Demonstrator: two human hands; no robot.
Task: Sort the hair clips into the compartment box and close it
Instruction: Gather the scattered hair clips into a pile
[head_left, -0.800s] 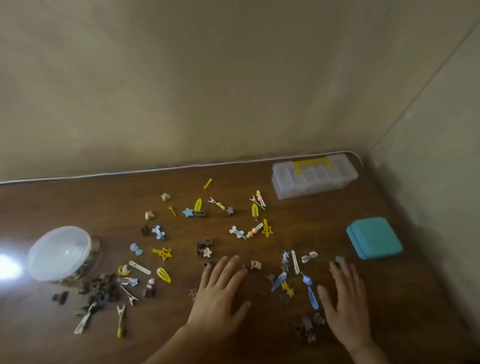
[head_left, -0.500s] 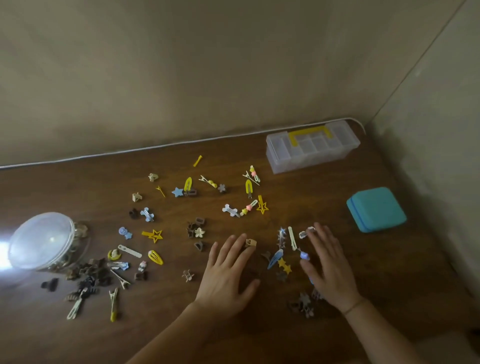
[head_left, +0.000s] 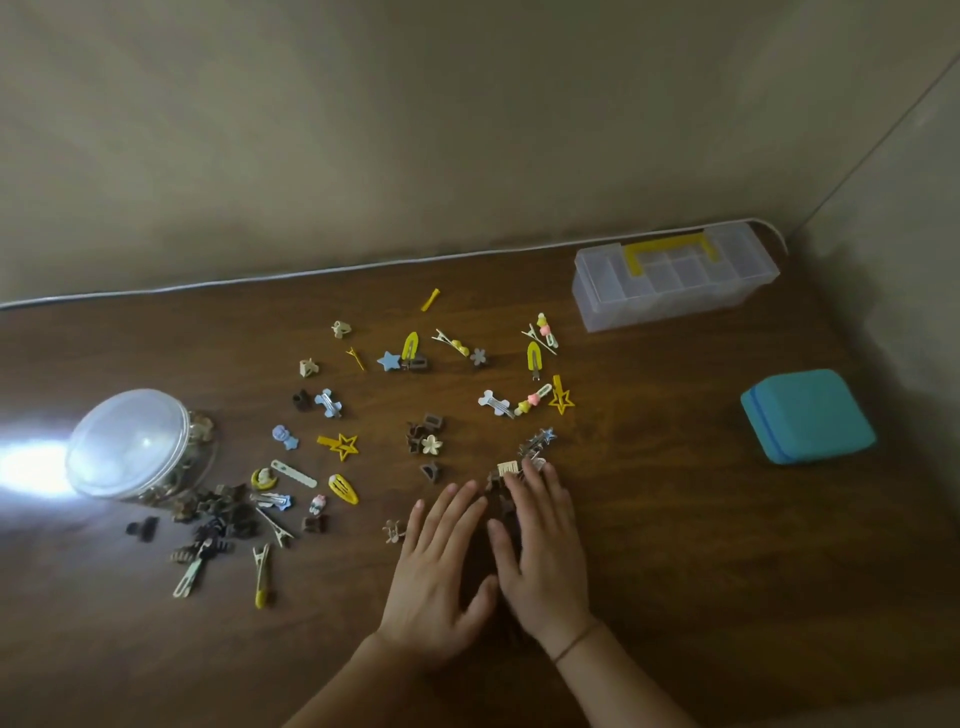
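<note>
Right hand (head_left: 545, 545) now beside left hand (head_left: 441, 566), hair clips (head_left: 537, 441) bunched between.

Far left of the square teal lidded case (head_left: 808, 415) on the dark wooden table (head_left: 675, 545), a round clear plastic jar (head_left: 136, 444); behind, beige walls (head_left: 415, 114).

We see a dim, warm-toned scene with a blown-out white glare at nine o'clock beside the clear round plastic jar (head_left: 136, 446), soft focus throughout, and wide-angle bending of the dark brown wooden table (head_left: 675, 545) edge.
</note>
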